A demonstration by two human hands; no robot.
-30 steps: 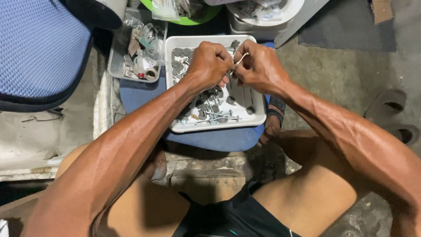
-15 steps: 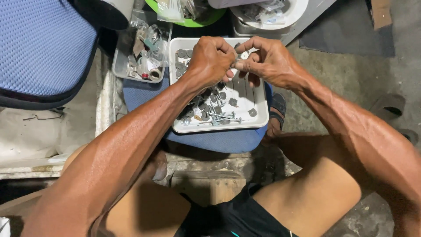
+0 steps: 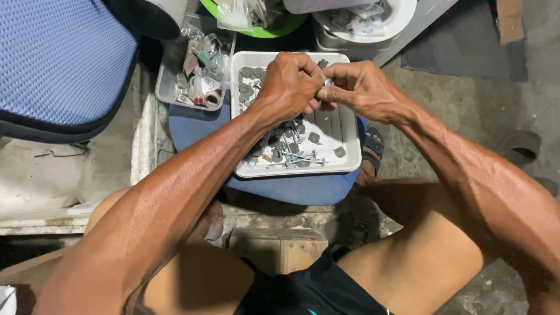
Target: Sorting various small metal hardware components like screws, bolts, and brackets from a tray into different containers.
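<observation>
Since 0.5 s earlier, the right hand (image 3: 363, 88) had curled its spread fingers inward against the left hand (image 3: 290, 83), so both pinched 1 small metal piece (image 3: 326, 83) between fingertips. That piece sat at their meeting point, above the far end of the white tray (image 3: 350, 131) of nails (image 3: 294, 158) and washers (image 3: 248, 74).

We see soft, even light from above, brightest on the white tray (image 3: 344, 131) and glossy on the forearms. Deep shadow fills the gap beneath the tray and between the legs. Focus holds sharp at centre; the frame's corners stretch and soften slightly, and we find no glare.
</observation>
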